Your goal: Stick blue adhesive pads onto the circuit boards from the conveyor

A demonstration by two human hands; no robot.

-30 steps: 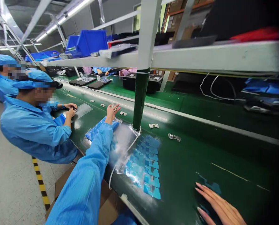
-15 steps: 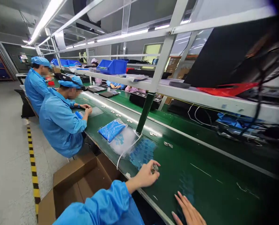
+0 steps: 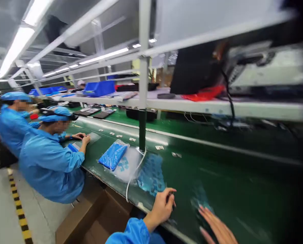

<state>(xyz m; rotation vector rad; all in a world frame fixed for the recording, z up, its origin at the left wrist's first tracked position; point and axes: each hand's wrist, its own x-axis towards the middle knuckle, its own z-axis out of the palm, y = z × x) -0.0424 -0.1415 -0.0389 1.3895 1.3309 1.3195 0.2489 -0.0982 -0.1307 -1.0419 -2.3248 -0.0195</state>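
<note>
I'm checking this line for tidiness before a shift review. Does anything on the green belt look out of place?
A white cable lies loose on the green assembly-line belt, curving from the dark green shelf post toward the near edge, beside the clear plastic sheet. It looks odd untied across the work surface.

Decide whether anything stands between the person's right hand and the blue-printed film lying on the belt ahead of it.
Nothing visible does: the right hand reaches the near edge of the blue-printed film on the green conveyor belt. Blur hides whether the fingertips touch it.
</note>
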